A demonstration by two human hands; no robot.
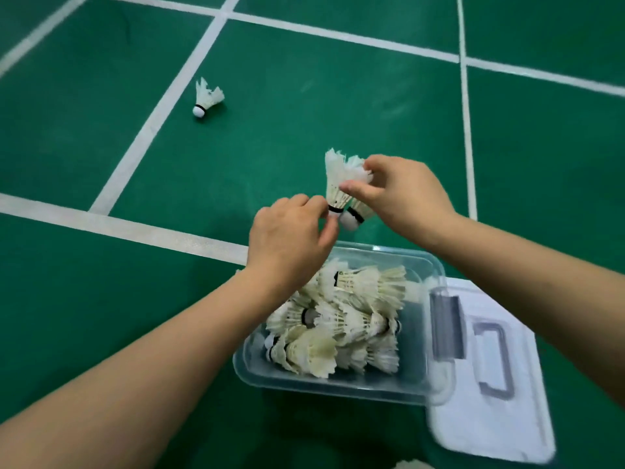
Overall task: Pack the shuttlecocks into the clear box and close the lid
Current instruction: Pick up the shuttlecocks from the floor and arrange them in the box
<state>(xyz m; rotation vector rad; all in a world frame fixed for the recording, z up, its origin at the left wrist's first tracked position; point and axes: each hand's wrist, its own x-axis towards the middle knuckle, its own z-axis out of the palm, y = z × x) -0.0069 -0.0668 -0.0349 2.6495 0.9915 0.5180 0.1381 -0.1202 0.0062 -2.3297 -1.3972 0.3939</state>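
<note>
- Head view: right hand (406, 198) pinches 2 shuttlecocks (336, 177) by the feathers, beyond the clear box (419, 389).
- On 1 cork (335, 214) the left hand (287, 235) pinches too, likely nesting them.

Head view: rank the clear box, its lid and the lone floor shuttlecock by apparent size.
1. clear box
2. lid, close to it; box overlaps its edge, so unsure
3. lone shuttlecock, clearly smallest

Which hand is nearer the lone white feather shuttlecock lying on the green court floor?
Left. The left hand is below and right of the lone white feather shuttlecock; the right hand is farther off to the right.
</note>
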